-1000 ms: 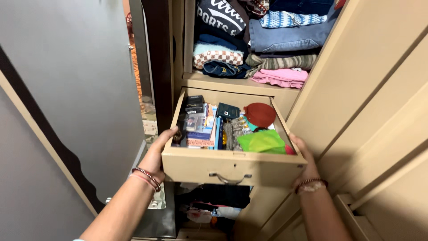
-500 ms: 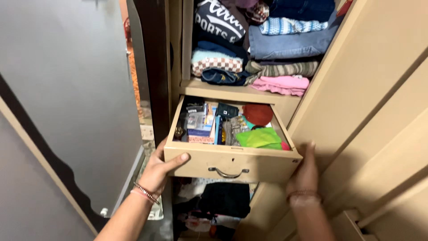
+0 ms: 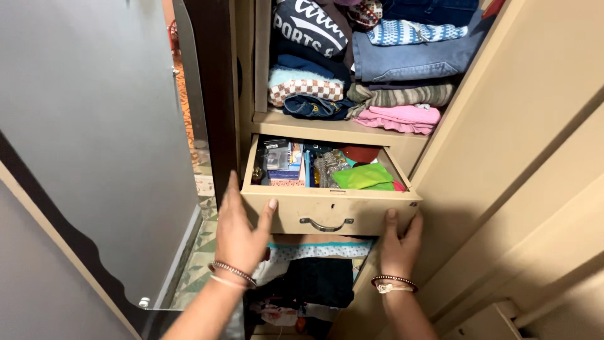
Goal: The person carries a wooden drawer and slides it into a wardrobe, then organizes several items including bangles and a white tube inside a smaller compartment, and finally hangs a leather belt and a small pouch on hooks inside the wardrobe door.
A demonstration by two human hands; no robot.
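Two hands on one beige drawer (image 3: 327,211): left hand (image 3: 242,236) flat and spread against its front-left corner, right hand (image 3: 397,244) spread against front-right. One metal handle (image 3: 326,225).

Even, soft indoor light, moderately bright. Deep shadow beneath the drawer (image 3: 330,214) and in the lower compartment. Grey door (image 3: 94,126) shows faint sheen. Slight motion softness; wide-angle bowing at edges.

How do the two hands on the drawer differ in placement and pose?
The left hand lies on the drawer's left front corner, thumb on its face; the right hand is lower, at the right bottom corner. The left hand's fingers spread wide; the right hand's stay closer together. Both wear beaded bracelets.
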